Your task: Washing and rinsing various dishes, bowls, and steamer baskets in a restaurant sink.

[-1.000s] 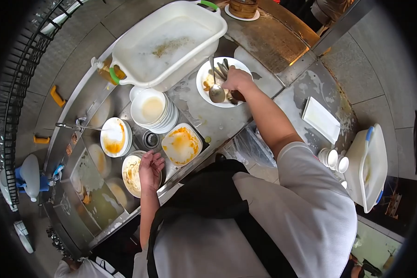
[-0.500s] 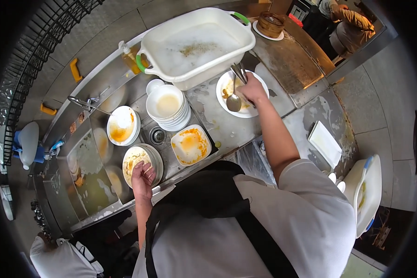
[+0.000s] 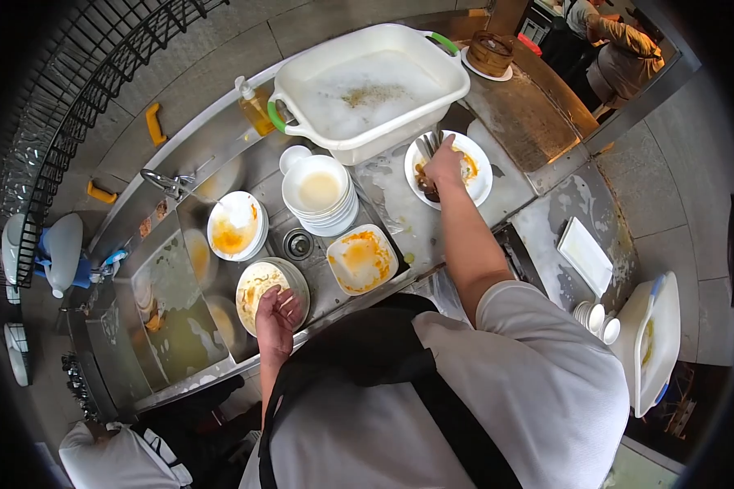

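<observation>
My right hand (image 3: 444,165) is closed around a small bunch of metal cutlery (image 3: 428,145), low over a white plate (image 3: 483,173) with orange food remains. The cutlery handles stick out past my fingers, and a dark spoon bowl (image 3: 429,190) shows below them. My left hand (image 3: 276,318) holds nothing, its fingers loosely bent and apart. It hovers over the near edge of a stack of soiled plates (image 3: 253,289). Beside that stack lies a square white dish (image 3: 363,259) smeared orange. Stacked white bowls (image 3: 318,191) and more soiled plates (image 3: 235,232) stand behind.
A white tub (image 3: 367,85) of sudsy water stands at the back, beside a soap bottle (image 3: 255,106). A bamboo steamer (image 3: 490,54) rests far right. A water-filled sink (image 3: 179,318) and tap (image 3: 163,181) are left. White rectangular plates (image 3: 585,257) and small cups (image 3: 591,316) sit right.
The view has shifted, moving the scene rightward. My right hand has closed over the spoon on the plate, covering most of it. My left hand stays by the plate stack.
</observation>
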### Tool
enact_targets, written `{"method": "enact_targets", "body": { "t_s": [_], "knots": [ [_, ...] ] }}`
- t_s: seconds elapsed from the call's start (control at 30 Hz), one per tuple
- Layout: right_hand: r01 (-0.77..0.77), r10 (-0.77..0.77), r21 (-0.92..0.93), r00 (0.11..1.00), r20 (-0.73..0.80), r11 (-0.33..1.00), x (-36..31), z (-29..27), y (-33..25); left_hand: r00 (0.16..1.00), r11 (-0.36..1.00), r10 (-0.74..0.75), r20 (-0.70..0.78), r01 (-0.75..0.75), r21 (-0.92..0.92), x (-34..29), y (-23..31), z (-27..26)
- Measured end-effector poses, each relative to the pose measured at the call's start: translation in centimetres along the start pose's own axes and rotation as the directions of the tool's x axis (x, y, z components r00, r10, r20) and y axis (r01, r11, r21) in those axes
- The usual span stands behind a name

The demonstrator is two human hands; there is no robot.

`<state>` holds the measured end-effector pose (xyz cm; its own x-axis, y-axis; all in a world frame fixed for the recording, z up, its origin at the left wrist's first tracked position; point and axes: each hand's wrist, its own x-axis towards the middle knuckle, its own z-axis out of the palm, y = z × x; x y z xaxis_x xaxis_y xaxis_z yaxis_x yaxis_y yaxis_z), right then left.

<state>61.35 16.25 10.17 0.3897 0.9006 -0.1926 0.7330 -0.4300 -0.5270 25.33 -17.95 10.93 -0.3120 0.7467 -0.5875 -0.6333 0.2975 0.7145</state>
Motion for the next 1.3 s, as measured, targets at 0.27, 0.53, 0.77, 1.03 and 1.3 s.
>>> {"method": "enact_targets", "body": {
  "t_s": [0.27, 0.53, 0.77, 1.03, 1.3],
  "knots": [
    [0.147, -0.147, -0.109, 0.989, 0.008, 0.983, 2.6, 0.0, 2.0, 0.991, 0.989, -0.022, 0.13, 0.003, 0.145, 0.6, 1.1, 2.5],
    [0.873, -0.615, -0.335, 0.487, 0.62, 0.355, -14.4, -7.7, -4.5, 0.181, -0.396, 0.461, 0.869, -0.834, 0.384, -1.9, 4.8, 16.8],
    [0.911, -0.694, -0.296, 0.015, 0.72, -0.287, -21.8, -3.9, -11.3, 0.576, 0.307, 0.216, 0.788, -0.806, 0.506, 8.2, 0.0, 13.4],
    [0.87, -0.959, 0.409, 0.277, 0.058, 0.276, -27.5, 5.9, -17.0, 0.97, 0.835, 0.231, 0.079, -0.239, 0.497, 11.1, 8.1, 4.1],
    [-0.471, -0.505, 0.524, 0.178, 0.844, 0.71, -25.6, 27.4, -28.1, 0.947, 0.678, 0.254, 0.197, -0.319, 0.662, 15.8, 12.6, -5.9]
  ]
}}
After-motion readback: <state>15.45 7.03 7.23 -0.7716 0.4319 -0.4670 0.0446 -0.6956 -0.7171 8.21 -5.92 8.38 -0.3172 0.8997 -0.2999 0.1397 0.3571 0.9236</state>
